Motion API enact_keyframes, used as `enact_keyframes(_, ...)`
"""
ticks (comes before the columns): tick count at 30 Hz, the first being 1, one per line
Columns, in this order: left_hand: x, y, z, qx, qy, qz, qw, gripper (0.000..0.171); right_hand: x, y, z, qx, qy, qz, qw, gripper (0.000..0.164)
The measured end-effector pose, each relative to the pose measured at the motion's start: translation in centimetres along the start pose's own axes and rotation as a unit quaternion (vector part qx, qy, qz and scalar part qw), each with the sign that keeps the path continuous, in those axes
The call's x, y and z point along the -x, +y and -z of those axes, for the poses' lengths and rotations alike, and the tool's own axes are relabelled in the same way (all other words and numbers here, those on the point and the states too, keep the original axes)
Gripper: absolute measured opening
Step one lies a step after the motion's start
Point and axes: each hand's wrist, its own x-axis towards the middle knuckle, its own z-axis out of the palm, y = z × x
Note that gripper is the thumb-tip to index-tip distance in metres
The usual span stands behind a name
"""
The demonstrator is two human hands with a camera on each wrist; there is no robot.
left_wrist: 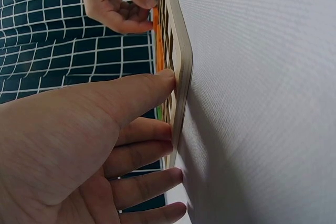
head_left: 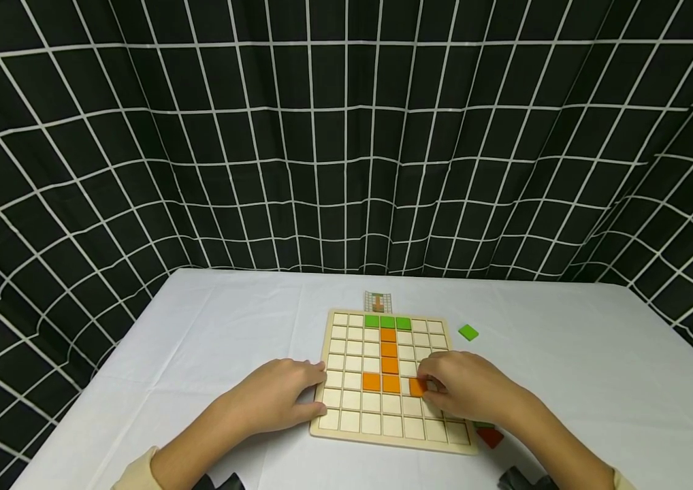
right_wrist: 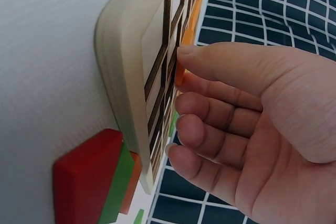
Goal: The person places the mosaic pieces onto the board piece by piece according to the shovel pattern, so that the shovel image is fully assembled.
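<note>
A square wooden grid board (head_left: 392, 444) lies in front of me on a white cloth. Three green tiles (head_left: 387, 322) fill part of its far row, with a column of orange tiles (head_left: 389, 350) below them and another orange tile (head_left: 372, 382) left of the column's foot. My right hand (head_left: 472, 388) pinches a square orange tile (head_left: 417, 387) between thumb and index finger, low over the board, right of the column; whether it touches a cell is hidden. My left hand (head_left: 279, 396) rests against the board's left edge, its fingers fairly straight and thumb touching the rim.
A small pattern card (head_left: 378, 302) lies behind the board. One loose green tile (head_left: 468, 332) sits to the right. Near the board's right front corner is a small pile with a red tile (right_wrist: 89, 177) and a green tile (right_wrist: 116, 184). A black gridded curtain (head_left: 346, 136) surrounds the table.
</note>
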Motion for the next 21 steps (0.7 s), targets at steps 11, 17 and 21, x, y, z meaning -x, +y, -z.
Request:
enact_keyframes(11, 0.02, 0.06, 0.02, -0.002, -0.005, 0.007, 1.0, 0.019, -0.48, -0.1, -0.25, 0.002, 0.006, 0.01, 1.0, 0.014)
enact_keyframes(17, -0.14, -0.02, -0.12, -0.007, -0.004, 0.006, 1.0, 0.018, -0.57, 0.01, -0.11, -0.004, 0.008, 0.006, 1.0, 0.016)
enact_keyframes(21, -0.1, 0.05, -0.1, -0.007, -0.003, 0.005, 1.0, 0.018, -0.58, 0.03, -0.12, -0.005, 0.008, 0.007, 1.0, 0.017)
